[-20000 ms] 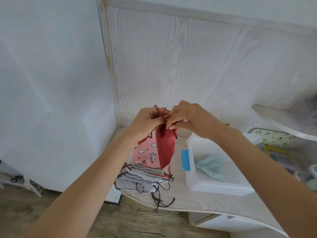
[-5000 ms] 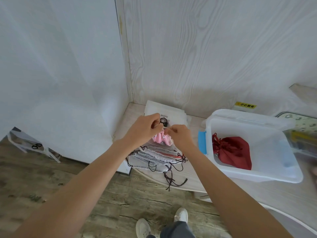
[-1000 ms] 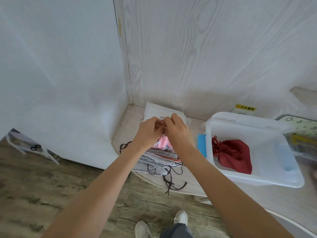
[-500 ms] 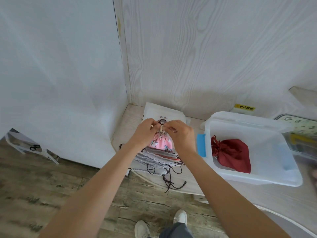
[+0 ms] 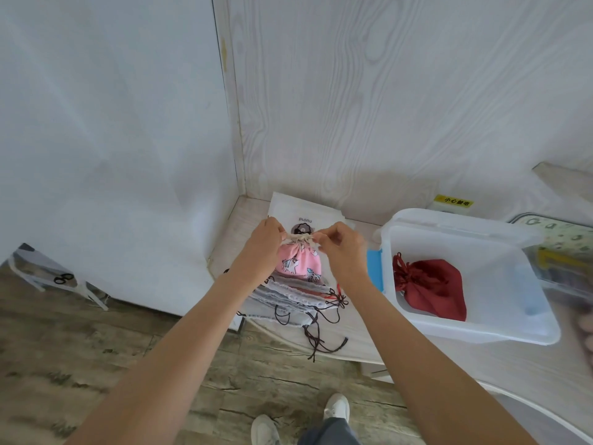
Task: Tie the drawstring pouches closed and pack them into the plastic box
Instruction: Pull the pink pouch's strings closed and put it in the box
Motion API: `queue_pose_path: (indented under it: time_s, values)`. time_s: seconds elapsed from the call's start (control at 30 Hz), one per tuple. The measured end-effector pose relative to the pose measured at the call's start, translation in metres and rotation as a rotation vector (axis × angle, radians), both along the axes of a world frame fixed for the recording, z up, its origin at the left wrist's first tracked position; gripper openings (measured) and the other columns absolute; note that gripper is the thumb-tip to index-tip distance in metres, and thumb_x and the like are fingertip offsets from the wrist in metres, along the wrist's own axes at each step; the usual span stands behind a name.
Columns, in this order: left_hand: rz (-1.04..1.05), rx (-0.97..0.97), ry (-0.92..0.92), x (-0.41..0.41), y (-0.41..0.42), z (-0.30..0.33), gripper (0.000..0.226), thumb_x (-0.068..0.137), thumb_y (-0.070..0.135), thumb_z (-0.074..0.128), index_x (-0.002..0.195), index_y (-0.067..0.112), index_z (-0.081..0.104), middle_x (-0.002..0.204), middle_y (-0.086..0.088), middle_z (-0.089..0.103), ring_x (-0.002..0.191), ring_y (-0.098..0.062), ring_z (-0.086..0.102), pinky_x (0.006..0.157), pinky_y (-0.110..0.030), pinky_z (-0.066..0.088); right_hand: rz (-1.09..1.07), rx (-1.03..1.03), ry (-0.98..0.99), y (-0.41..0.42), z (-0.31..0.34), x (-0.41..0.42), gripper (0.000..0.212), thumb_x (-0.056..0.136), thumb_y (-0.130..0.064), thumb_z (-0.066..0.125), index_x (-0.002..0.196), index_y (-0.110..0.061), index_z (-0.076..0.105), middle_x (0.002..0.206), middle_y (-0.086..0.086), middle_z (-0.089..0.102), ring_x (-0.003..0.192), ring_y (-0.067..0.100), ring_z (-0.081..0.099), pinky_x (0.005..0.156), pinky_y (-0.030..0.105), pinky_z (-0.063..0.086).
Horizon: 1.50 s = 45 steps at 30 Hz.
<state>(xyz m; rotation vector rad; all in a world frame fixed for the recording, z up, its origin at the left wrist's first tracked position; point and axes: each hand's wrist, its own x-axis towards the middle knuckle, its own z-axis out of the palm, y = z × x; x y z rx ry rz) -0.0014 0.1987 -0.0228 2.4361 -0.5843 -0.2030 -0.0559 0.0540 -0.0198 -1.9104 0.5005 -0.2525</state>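
Note:
A pink printed drawstring pouch (image 5: 298, 263) hangs just above a stack of grey and white pouches (image 5: 288, 300) with black cords, at the table's left end. Its neck is gathered tight. My left hand (image 5: 264, 242) pinches the pale cord on the left of the neck, and my right hand (image 5: 341, 244) pinches the cord on the right. The two hands are a short way apart with the cord stretched between them. To the right stands the clear plastic box (image 5: 475, 329) with a blue latch; a tied red pouch (image 5: 431, 292) lies inside it.
A white printed packet (image 5: 305, 211) lies against the wood-grain back wall behind the pouches. A yellow label (image 5: 453, 201) sits on the wall. A patterned container (image 5: 564, 239) stands at the far right. The table's curved front edge drops to the wooden floor, where my shoes show.
My hands have drawn apart sideways, pulling the cords outward. The pink pouch's neck is now cinched, and the pouch hangs a little lower over the stack.

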Motion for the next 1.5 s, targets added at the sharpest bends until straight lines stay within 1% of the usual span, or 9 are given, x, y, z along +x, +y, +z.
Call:
queue_pose_path:
  time_s: [0.07,0.17,0.27,0.37,0.6,0.73,0.87,1.17,1.5]
  values:
    - [0.022,-0.061,0.084,-0.003,0.001,0.001,0.02,0.094,0.015,0.051,0.105,-0.001,0.046,0.095,-0.01,0.062,0.078,-0.017,0.06,0.067,-0.02,0.049,0.128,0.088,0.062,0.003,0.0,0.0,0.007,0.087,-0.015,0.062,0.087,-0.015,0.054,0.087,-0.002,0.063,0.08,0.012,0.059,0.076,0.026,0.048]
    - [0.053,-0.145,0.145,-0.007,0.002,0.003,0.018,0.099,0.014,0.038,0.107,-0.001,0.044,0.096,-0.014,0.066,0.071,-0.013,0.058,0.057,-0.008,0.047,0.431,-0.04,0.218,0.007,-0.006,0.001,0.059,0.076,-0.03,0.074,0.125,-0.018,0.044,0.116,0.001,0.058,0.096,0.009,0.054,0.086,0.024,0.043]
    - [0.077,-0.259,0.149,-0.008,0.003,0.007,0.023,0.097,0.018,0.043,0.11,-0.001,0.046,0.1,-0.01,0.066,0.083,-0.016,0.062,0.061,-0.006,0.046,0.387,-0.307,0.241,0.009,-0.004,0.01,0.037,0.08,-0.023,0.071,0.112,-0.007,0.06,0.098,0.007,0.066,0.075,0.009,0.054,0.071,0.023,0.043]
    - [0.122,-0.446,0.169,-0.007,0.002,0.013,0.026,0.094,0.021,0.052,0.115,0.007,0.048,0.111,-0.002,0.06,0.096,-0.012,0.059,0.071,-0.008,0.045,0.22,-0.054,0.109,0.007,0.01,0.012,0.019,0.082,-0.017,0.068,0.095,-0.004,0.064,0.074,-0.002,0.061,0.061,0.009,0.049,0.061,0.021,0.039]
    - [0.139,-0.476,0.358,-0.006,-0.034,0.038,0.054,0.092,0.031,0.055,0.138,0.009,0.038,0.14,-0.003,0.045,0.129,-0.016,0.043,0.103,-0.026,0.033,0.142,0.527,-0.038,-0.023,0.058,-0.008,0.011,0.093,-0.011,0.053,0.092,-0.02,0.059,0.088,0.002,0.065,0.08,0.02,0.06,0.074,0.035,0.047]
    - [-0.047,-0.729,0.402,-0.024,-0.077,0.084,0.04,0.094,0.023,0.05,0.133,0.02,0.045,0.118,0.008,0.06,0.107,-0.001,0.056,0.09,-0.011,0.041,0.209,0.356,-0.165,-0.057,0.081,-0.023,0.016,0.089,-0.008,0.058,0.105,-0.007,0.06,0.098,0.012,0.067,0.089,0.021,0.064,0.084,0.035,0.052]
    - [-0.226,-0.423,0.061,-0.032,-0.128,0.11,0.032,0.088,0.027,0.062,0.118,0.016,0.06,0.105,0.002,0.067,0.099,-0.012,0.062,0.083,-0.016,0.042,0.098,0.062,-0.114,-0.097,0.098,-0.038,0.02,0.08,-0.001,0.063,0.096,-0.008,0.052,0.078,0.002,0.06,0.068,0.011,0.055,0.057,0.019,0.045]
    - [-0.058,-0.548,0.005,-0.072,-0.221,0.102,0.015,0.084,0.02,0.066,0.091,0.008,0.06,0.081,0.004,0.063,0.074,-0.013,0.058,0.065,-0.016,0.041,0.277,-0.04,0.383,-0.213,0.074,-0.109,0.014,0.07,-0.017,0.078,0.08,-0.011,0.07,0.083,0.01,0.068,0.073,0.016,0.056,0.064,0.024,0.038]
    - [0.377,-0.488,0.292,-0.093,-0.244,0.026,0.025,0.086,0.023,0.066,0.069,0.008,0.056,0.064,-0.006,0.062,0.063,-0.023,0.064,0.062,-0.041,0.059,-0.184,0.602,0.213,-0.289,0.018,-0.124,0.028,0.083,-0.017,0.068,0.105,-0.013,0.053,0.096,0.008,0.065,0.078,0.023,0.062,0.068,0.035,0.054]
